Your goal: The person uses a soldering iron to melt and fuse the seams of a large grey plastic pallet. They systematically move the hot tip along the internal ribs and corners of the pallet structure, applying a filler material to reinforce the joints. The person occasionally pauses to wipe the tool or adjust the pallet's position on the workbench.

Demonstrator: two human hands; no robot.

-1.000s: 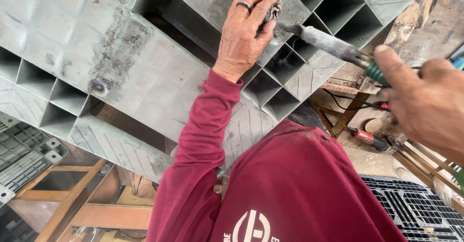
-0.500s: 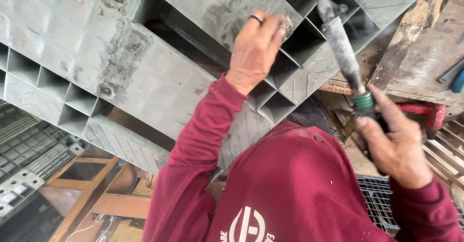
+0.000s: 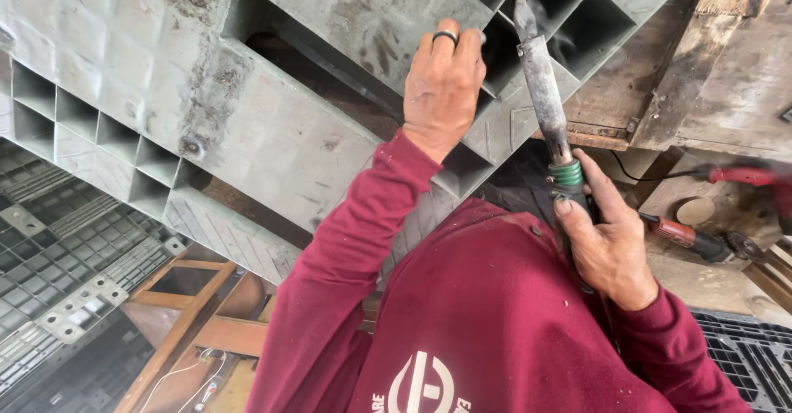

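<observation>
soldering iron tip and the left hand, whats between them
In the head view, only a grey rib of the plastic pallet separates the left hand from the soldering iron tip.

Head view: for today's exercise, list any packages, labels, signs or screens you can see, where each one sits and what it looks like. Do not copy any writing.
No packages, signs or screens show.
Printed emblem: on the chest of the maroon sweatshirt, bottom centre; white, rounded, with small white lettering beside it.
Green band: a ring around the tool, just above the right hand; no print can be made out.
</observation>
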